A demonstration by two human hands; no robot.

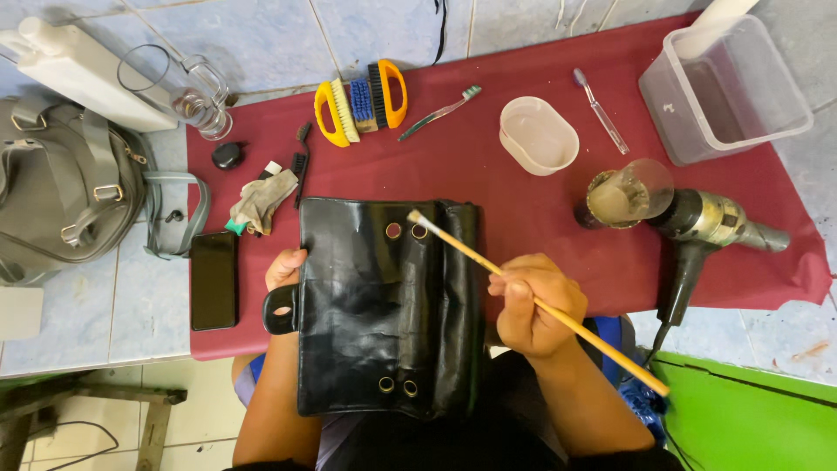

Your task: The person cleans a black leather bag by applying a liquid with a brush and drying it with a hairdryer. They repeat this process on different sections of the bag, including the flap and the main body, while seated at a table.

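Note:
A black leather bag (375, 305) lies flat at the near edge of a dark red table (523, 201), partly over my lap. My left hand (283, 269) grips the bag's left edge, just above its black loop handle (279, 310). My right hand (534, 305) holds a thin wooden paintbrush (488, 262) like a pen. The brush tip (415, 215) rests near two metal eyelets (406, 231) at the bag's top edge.
On the table: yellow-handled scrub brushes (362, 105), two toothbrushes (440, 112) (600, 109), an oval white cup (538, 135), a small jar (621, 196), a hair dryer (706, 227), a clear tub (724, 87), a rag (260, 202), a black phone (214, 279). A grey bag (61, 187) sits left.

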